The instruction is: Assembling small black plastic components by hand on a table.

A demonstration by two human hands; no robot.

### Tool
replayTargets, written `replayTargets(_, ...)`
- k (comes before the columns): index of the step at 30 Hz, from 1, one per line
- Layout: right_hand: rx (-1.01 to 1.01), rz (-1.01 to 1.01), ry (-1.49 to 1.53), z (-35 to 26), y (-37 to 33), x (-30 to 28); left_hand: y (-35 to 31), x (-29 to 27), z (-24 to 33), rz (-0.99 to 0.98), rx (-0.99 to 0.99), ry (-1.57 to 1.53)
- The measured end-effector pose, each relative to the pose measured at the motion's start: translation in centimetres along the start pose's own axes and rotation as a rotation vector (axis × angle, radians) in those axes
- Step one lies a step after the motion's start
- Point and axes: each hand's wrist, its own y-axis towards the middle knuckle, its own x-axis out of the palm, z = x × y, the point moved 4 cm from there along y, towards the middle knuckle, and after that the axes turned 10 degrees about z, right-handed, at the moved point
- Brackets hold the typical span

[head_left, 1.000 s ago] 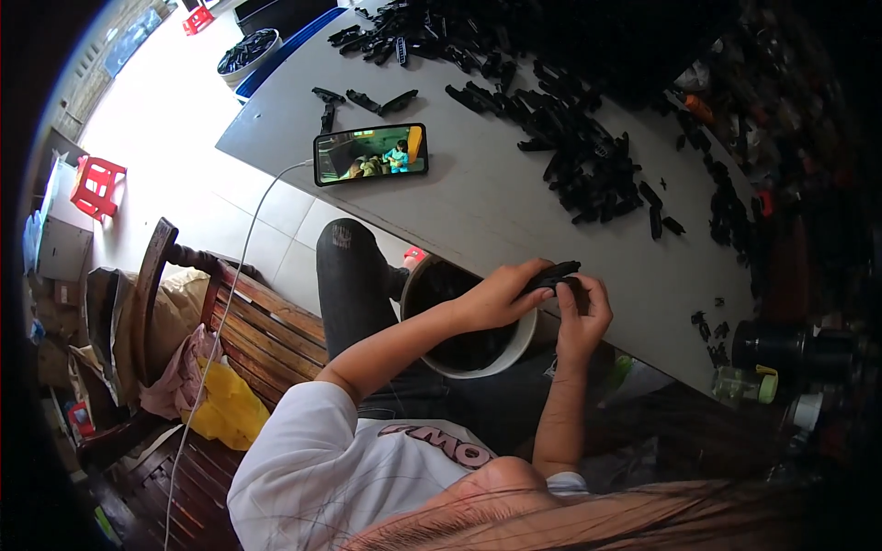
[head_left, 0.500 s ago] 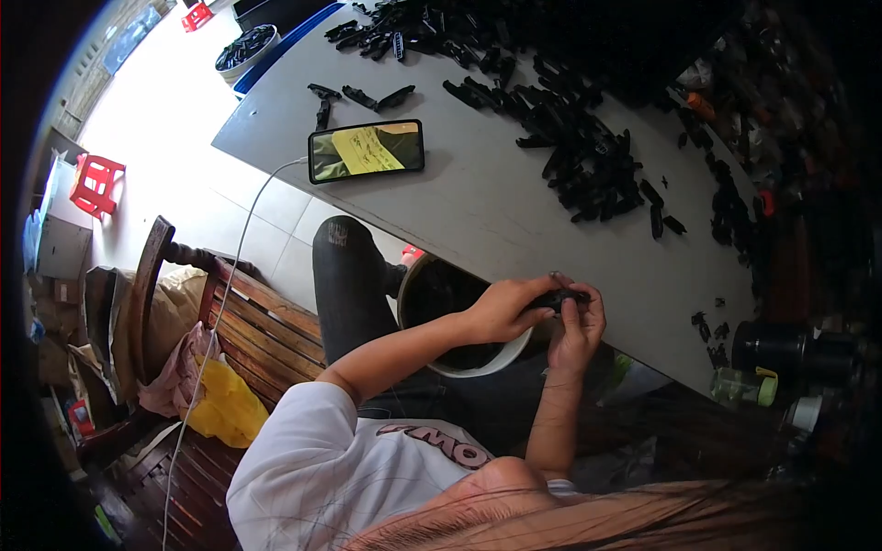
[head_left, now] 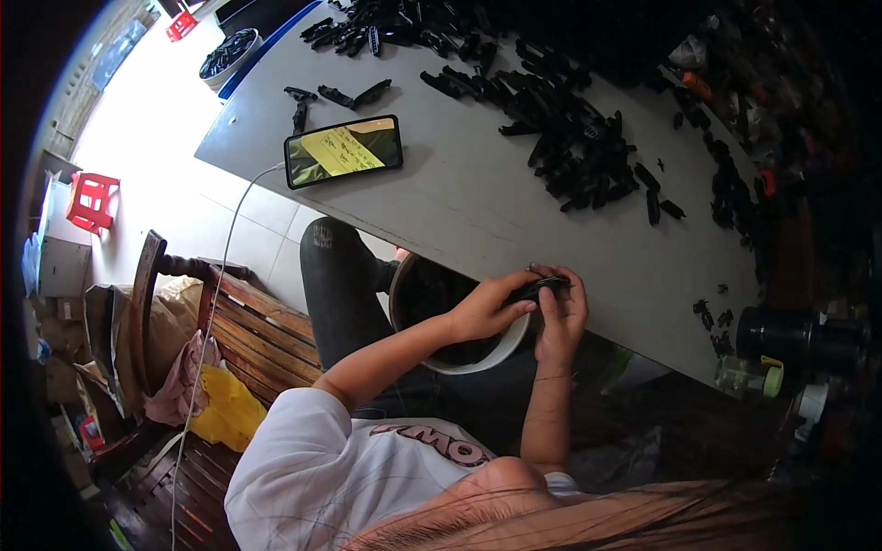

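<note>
Between my two hands is a small black plastic piece (head_left: 535, 290), partly covered by my fingers. My left hand (head_left: 489, 307) pinches one end of it, while my right hand (head_left: 563, 317) has its thumb and fingers closed about the other end. Both hands are just off the near edge of the grey table (head_left: 441, 207). Below them, at my lap, stands a round bucket (head_left: 501, 354) with a pale rim and a dark inside. A large heap of similar black pieces (head_left: 579, 151) lies across the table, beyond my hands.
A phone (head_left: 344, 152) with a white cable (head_left: 211, 312) lies at the table's left. Behind it are several loose black pieces (head_left: 335, 95). To the right stand a black cylinder (head_left: 781, 332) and a clear green-lidded container (head_left: 746, 376). A wooden bench (head_left: 262, 317) is at my left.
The whole view has shifted a little, so the table and phone appear further left and slightly higher. Both hands still hold the black piece, with its angle slightly altered.
</note>
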Motion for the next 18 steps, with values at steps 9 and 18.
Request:
replayTargets(9, -0.028, 0.045, -0.052, 0.1, -0.8, 0.5, -1.5, -0.9, -0.2, 0.036, -0.063, -0.119)
replayTargets(18, -0.080, 0.077, -0.153, 0.3, -1.8, 0.6, -2.3, -1.7, 0.6, 0.111, -0.030, -0.076)
